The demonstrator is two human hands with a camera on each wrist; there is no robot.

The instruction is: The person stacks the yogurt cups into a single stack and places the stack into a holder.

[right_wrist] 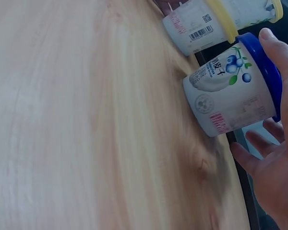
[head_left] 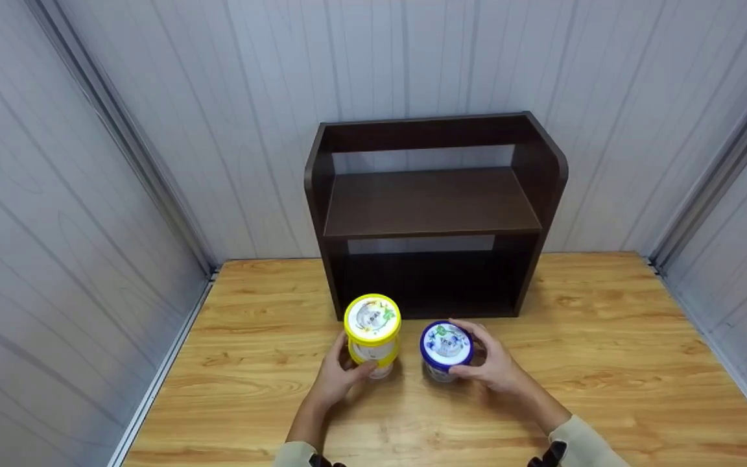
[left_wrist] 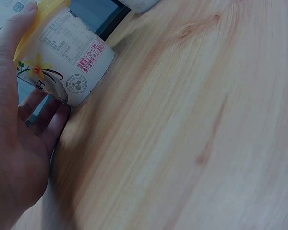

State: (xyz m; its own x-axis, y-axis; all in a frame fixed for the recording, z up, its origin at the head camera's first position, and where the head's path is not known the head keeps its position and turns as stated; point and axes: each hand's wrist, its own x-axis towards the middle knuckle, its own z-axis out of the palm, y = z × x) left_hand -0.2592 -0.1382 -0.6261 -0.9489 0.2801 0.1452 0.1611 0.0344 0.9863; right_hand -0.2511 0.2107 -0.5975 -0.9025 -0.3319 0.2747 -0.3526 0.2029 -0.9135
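Two white yogurt tubs with yellow lids stand stacked, the upper tub (head_left: 372,318) resting on the lower tub (head_left: 383,352). My left hand (head_left: 336,378) grips the lower one, thumb at its lid and fingers round its left side; the left wrist view shows a vanilla flower on its label. To the right, a blueberry yogurt tub (head_left: 446,345) with a blue lid stands upright. My right hand (head_left: 498,364) holds it between thumb and index finger near the lid, while the other fingers curve loosely behind it in the right wrist view.
A dark brown two-tier shelf (head_left: 435,201) stands just behind the tubs, against the back wall (head_left: 270,97). The wood-grain table (head_left: 620,350) reaches out to both sides. Pale panel walls (head_left: 56,259) close it in at left and right.
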